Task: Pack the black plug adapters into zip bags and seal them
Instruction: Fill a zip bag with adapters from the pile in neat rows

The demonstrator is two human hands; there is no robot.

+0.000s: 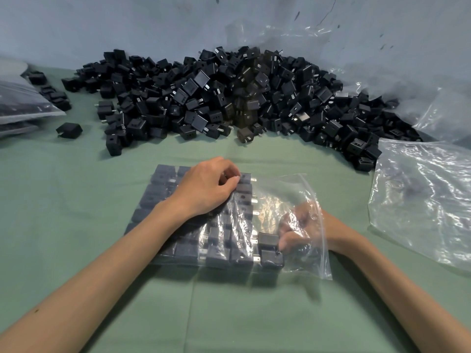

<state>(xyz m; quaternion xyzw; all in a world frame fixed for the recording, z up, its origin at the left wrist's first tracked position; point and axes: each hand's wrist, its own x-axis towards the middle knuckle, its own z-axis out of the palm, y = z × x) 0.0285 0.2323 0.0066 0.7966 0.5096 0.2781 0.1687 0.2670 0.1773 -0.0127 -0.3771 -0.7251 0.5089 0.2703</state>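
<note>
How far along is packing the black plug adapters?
Done: filled clear bags lie far left. In hand: left hand grips the clear zip bag, mostly filled in rows; right hand inside works at a black plug adapter. Left: sealing it, plus the big loose adapter pile.

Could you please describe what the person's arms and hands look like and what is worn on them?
The left forearm and right forearm are bare, no sleeves in view. The left hand has no glove, ring or watch. The right hand shows only through the clear zip bag, so details are unclear, but no glove or wristband appears.
</note>
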